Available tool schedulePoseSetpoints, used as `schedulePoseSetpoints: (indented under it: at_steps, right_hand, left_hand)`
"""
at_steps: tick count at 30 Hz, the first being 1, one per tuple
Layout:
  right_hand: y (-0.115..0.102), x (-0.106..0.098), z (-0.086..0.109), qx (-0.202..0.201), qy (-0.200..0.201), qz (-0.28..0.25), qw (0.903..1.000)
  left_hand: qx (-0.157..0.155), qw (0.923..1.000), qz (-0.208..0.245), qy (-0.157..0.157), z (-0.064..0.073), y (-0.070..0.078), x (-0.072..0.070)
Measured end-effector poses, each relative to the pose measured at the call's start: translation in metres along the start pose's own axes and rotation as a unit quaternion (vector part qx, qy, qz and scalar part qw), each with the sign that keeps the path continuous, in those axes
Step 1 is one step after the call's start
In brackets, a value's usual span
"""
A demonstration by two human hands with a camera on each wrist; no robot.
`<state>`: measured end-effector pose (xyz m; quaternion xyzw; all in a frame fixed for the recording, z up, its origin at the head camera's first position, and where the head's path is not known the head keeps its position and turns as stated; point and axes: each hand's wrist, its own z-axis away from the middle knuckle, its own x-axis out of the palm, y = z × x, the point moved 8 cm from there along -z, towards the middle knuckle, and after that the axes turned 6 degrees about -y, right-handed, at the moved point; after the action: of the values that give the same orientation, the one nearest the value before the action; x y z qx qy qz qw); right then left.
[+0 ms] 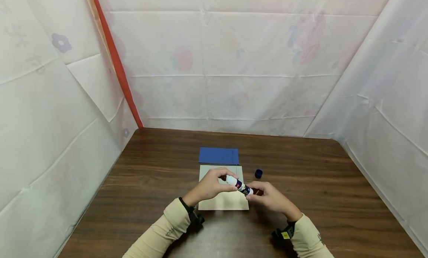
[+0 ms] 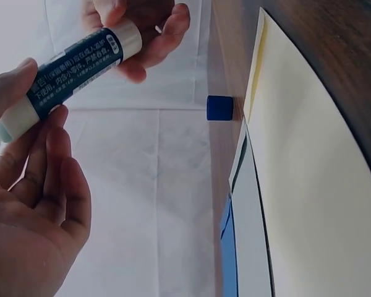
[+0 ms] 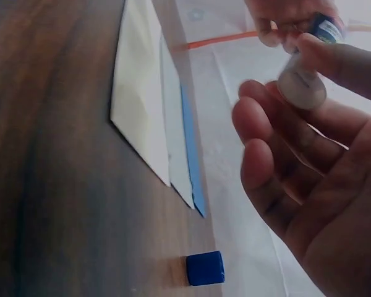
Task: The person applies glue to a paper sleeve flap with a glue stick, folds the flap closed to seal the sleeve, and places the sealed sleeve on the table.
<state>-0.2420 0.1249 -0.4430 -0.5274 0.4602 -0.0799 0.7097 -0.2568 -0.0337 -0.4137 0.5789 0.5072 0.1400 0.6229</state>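
Observation:
Both hands hold a glue stick slantwise above the pale paper. My left hand pinches the tube near its uncapped white end, thumb on one side and fingers on the other. At the opposite end, the thumb and fingers of my right hand grip the white base. Dark printed labelling wraps the tube in the left wrist view, and a pale glue tip shows beyond the left thumb. The blue cap stands apart on the table, beyond the right hand.
A blue sheet lies just behind the pale paper on the dark wood table. White patterned sheeting hangs at the back and on both sides, with a red strip at the left corner.

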Motion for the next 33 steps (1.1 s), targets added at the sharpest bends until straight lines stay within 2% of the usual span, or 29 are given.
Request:
schedulePoseSetpoints:
  at_steps: [3,10,16,19,26,33]
  right_hand:
    - [-0.0011,-0.0022,0.0005,-0.004,0.004,0.007,1.0]
    - [-0.0024,-0.0053,0.0,-0.005,0.052,0.028,0.9983]
    - [-0.001,0.0,0.0,-0.008,0.059,0.044,0.9973]
    - [0.0002,0.0014,-0.0003,0.0,0.055,0.038,0.9978]
    - [0.0022,0.0002,-0.0006,0.02,0.027,-0.023,0.9992]
    - [0.0007,0.0014,0.0034,0.013,-0.005,-0.022,0.9997]
  left_hand:
    - [0.002,1.0,0.0,-0.005,0.0001,0.0014,0.0006]
    - [0.005,1.0,-0.005,-0.005,0.0008,0.0031,0.0027]
    - [0.001,1.0,-0.008,-0.004,0.0019,0.0049,0.005]
    - [-0.001,1.0,-0.005,-0.003,0.0018,0.0046,0.0056]
    - [0.009,0.9999,0.003,0.007,0.0009,0.0015,0.0008]
    - [0.005,1.0,-0.005,-0.003,0.0031,0.0004,-0.0016]
